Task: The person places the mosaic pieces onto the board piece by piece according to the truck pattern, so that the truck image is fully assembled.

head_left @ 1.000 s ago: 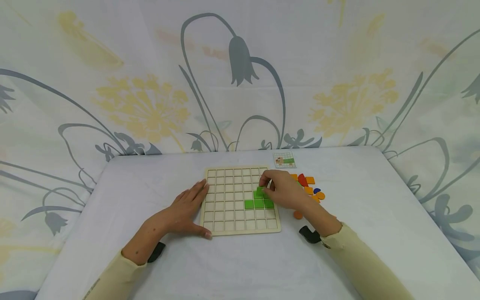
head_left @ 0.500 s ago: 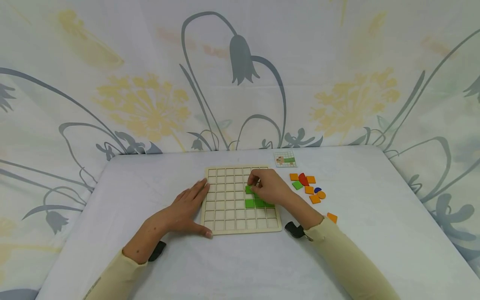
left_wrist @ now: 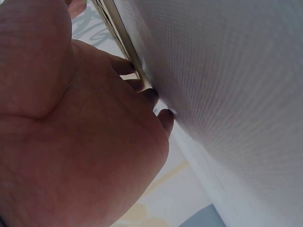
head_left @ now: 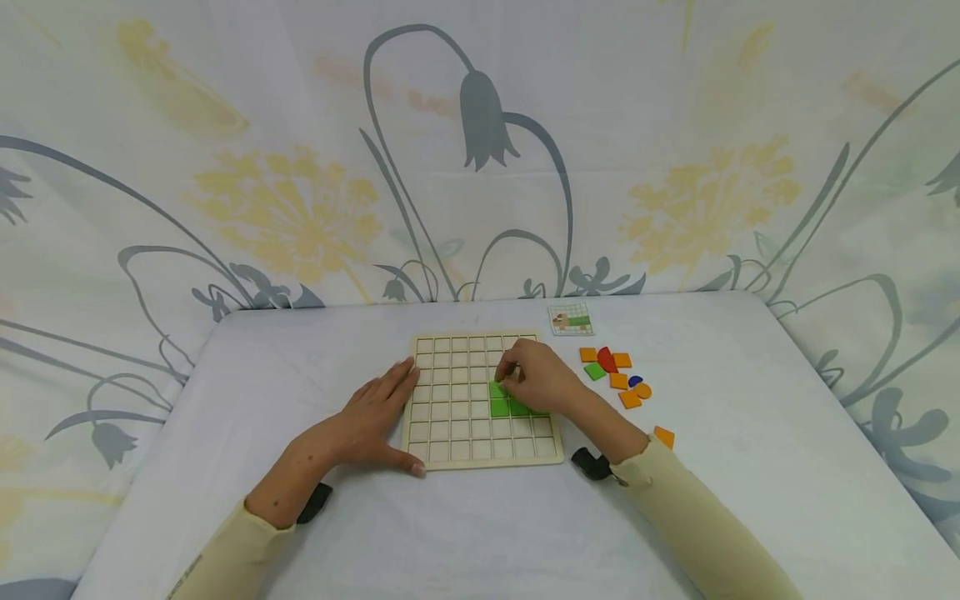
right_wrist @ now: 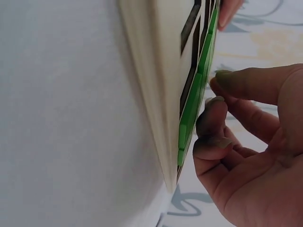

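My left hand (head_left: 378, 417) lies flat at the left side of the wooden grid board (head_left: 450, 433), fingertips on its edge and thumb at the near-left corner. In the left wrist view its fingers (left_wrist: 151, 97) meet the board's rim. My right hand (head_left: 543, 375) is over the board's right part, thumb and forefinger brought together at a green square tile (head_left: 496, 390) that sits at a grid cell. Another green tile (head_left: 499, 407) lies in the row just nearer, with more green beside it partly under the hand. In the right wrist view the fingertips (right_wrist: 222, 80) are close over the green tiles (right_wrist: 191, 101).
A small pattern card (head_left: 571, 319) lies behind the board's right corner. Right of the board are loose pieces: orange squares (head_left: 630, 398), a red half-round (head_left: 607, 360), a green square (head_left: 595, 371) and a blue piece (head_left: 635, 381). An orange piece (head_left: 664, 436) lies by the right sleeve.
My right hand has moved left across the board with the green tile, which has gone from raised and tilted to lying at a cell. The left hand has stayed put.
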Demonstrator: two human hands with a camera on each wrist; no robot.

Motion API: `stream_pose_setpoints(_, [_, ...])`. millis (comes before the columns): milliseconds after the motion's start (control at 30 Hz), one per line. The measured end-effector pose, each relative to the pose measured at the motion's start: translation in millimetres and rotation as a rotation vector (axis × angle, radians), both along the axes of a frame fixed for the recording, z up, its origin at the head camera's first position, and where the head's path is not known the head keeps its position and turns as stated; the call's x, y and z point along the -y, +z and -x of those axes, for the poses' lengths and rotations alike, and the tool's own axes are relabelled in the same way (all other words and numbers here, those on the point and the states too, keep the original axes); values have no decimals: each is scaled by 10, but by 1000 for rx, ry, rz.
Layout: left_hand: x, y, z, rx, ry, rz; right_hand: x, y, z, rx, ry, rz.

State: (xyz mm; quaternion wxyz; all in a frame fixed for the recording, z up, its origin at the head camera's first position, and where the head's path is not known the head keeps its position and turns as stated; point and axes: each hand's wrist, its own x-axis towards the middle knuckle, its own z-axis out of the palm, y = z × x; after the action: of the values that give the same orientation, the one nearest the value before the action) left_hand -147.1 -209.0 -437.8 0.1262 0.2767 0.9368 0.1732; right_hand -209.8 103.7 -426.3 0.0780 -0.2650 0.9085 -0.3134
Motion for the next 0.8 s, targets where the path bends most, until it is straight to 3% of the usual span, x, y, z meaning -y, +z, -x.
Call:
stream_pose_setpoints(333, [-2,15,-7,-5,0,-4,-353,-17,-52,-15,-61,8])
stream_pose_setpoints(800, [-11,15,-7,5,8,0,-1057,29,-17,-80,-181,-135])
